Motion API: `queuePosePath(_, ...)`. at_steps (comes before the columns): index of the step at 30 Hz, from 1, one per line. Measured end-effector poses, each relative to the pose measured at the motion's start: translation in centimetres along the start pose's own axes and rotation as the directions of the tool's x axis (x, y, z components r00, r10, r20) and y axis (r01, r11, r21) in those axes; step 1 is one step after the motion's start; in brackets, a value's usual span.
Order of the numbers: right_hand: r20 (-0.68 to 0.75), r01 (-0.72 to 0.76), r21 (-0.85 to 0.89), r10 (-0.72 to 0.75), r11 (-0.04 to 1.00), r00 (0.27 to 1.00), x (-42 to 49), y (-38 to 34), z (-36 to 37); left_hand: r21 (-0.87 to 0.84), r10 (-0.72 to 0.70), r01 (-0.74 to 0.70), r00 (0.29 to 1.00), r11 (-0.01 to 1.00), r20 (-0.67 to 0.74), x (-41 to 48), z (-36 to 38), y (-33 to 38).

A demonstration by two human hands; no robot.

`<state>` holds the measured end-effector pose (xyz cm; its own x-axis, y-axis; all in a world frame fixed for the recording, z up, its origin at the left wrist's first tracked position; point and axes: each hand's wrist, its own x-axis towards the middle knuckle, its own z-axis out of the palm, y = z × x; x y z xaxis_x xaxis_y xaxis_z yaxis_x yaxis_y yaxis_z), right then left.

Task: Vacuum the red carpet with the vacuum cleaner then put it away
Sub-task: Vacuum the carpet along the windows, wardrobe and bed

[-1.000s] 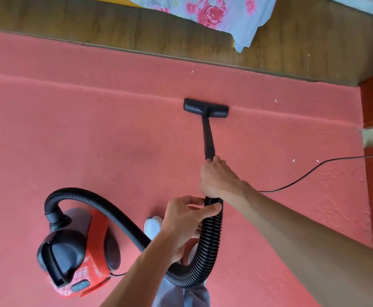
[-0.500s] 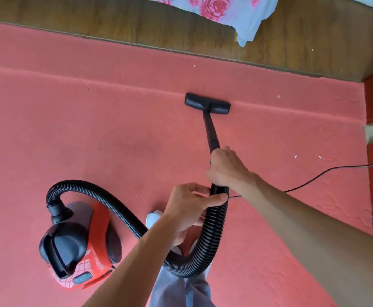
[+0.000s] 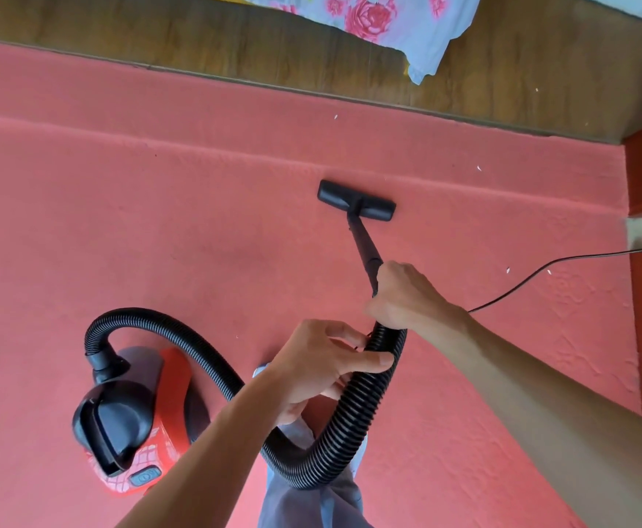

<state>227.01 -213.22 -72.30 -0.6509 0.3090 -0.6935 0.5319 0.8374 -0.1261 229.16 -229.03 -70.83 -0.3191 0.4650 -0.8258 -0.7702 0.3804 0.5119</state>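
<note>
While the stroke is in hand, I take the vacuum cleaner's canister [image 3: 140, 421] as my reference; it stands on the red carpet [image 3: 159, 222].

(a) The hose [image 3: 353, 409] arches up from the canister, then drops to the canister's right into a low loop lying against the grey trouser leg [image 3: 304, 501].

(b) The left hand [image 3: 319, 367], right of the canister, has its thumb laid across the hose and its fingers curled beneath, a light hold.

(c) The wand [image 3: 363, 245] and floor head [image 3: 355, 200] are right of and beyond the canister. The head lies flat on the carpet, just short of a raised ridge [image 3: 235, 161] in the pile.

(d) The right hand [image 3: 407, 299], further right of the canister, is closed firmly round the joint where hose meets wand.

(e) The power cord [image 3: 616, 253], far right of the canister, runs from under the right forearm to the edge of view. White specks [image 3: 508, 270] lie near it, not yet collected.

Hazards, as I judge them:
- A long push could pull the hose taut and drag or tip the canister.
- The loop could snag the leg.
- The head could catch the ridge and ruck the carpet.
- A stroke swung rightward after the specks could run over the cord and draw it in.
</note>
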Motion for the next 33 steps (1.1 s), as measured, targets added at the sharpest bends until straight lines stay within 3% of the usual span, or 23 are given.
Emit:
queuePosePath(6, -0.061, 0.006, -0.019, -0.007, 1.000, 0.998, 3.8, -0.2, -0.2, -0.067, 0.028, -0.035, 0.994, 0.997, -0.108, 3.0, 1.0, 0.7)
queuePosePath(10, -0.015, -0.041, 0.042, 0.042, 0.998, 0.999, 5.5, 1.5, -1.2, -0.074, 0.052, -0.060, 0.993, 0.995, -0.105, 4.0, 2.3, 0.8)
queuePosePath(13, 0.041, -0.111, 0.292, 0.103, 0.950, 0.994, 6.3, 2.5, -1.9, -0.110, 0.061, -0.073, 0.993, 0.991, -0.105, 3.7, 2.3, 0.8)
queuePosePath(15, 0.083, -0.160, 0.529, 0.137, 0.834, 0.987, 6.3, 2.2, -2.3, -0.128, 0.073, -0.087, 0.991, 0.988, -0.108, 3.2, 1.8, 1.3)
queuePosePath(20, 0.007, -0.174, 0.697, 0.237, 0.695, 0.972, 5.3, -0.6, -3.9, -0.147, 0.139, -0.150, 0.987, 0.978, -0.083, 1.1, 0.0, 4.0)
queuePosePath(26, -0.012, -0.160, 0.748, 0.254, 0.644, 0.967, 4.1, -4.0, -7.9, -0.173, 0.173, -0.180, 0.984, 0.968, -0.051, -1.3, -2.4, 7.9)
queuePosePath(33, -0.117, -0.090, 0.728, 0.252, 0.679, 0.961, 5.8, -7.9, -11.4, -0.152, 0.193, -0.197, 0.980, 0.969, -0.042, -1.3, -5.2, 11.8)
